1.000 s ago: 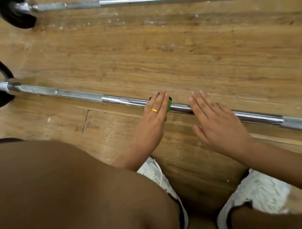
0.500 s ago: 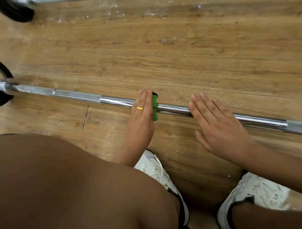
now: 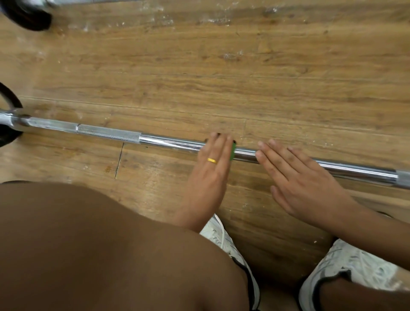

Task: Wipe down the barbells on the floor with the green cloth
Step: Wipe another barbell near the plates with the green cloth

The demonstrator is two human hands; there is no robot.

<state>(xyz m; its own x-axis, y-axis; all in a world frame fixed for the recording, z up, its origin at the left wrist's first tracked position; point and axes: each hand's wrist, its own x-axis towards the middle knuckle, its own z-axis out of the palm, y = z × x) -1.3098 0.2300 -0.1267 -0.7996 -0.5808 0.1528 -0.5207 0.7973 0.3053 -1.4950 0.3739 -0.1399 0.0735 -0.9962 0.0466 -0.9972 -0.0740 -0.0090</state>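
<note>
My left fingers (image 3: 218,145) lie straight and close together, pressed flat on the green cloth (image 3: 233,152). The cloth is bunched small between them and the bar, and only a sliver shows at the right edge of the hand. Nothing curls round it; it is simply pressed down. The left hand (image 3: 209,175) wears a gold ring (image 3: 212,160). My right fingers (image 3: 274,155) are straight too, their tips laid across the bar just beside the cloth. The right hand (image 3: 304,186) holds nothing, and I judge it steadies the bar against rolling.

The cloth sits near the middle of the near barbell (image 3: 168,142), on its smooth polished stretch. I'd put the job at midway on this bar at best. The shine gives no clue to which parts are wiped. The rough grip section (image 3: 108,133) toward the black plate (image 3: 8,133) and the far right end may remain to be done. A second barbell (image 3: 66,2) at the top edge, beside another plate (image 3: 28,20), would come after.

All of it lies on a worn wooden floor (image 3: 221,77) flecked with white dust. I am crouched, with my knee (image 3: 88,244) and white shoes (image 3: 359,266) below.
</note>
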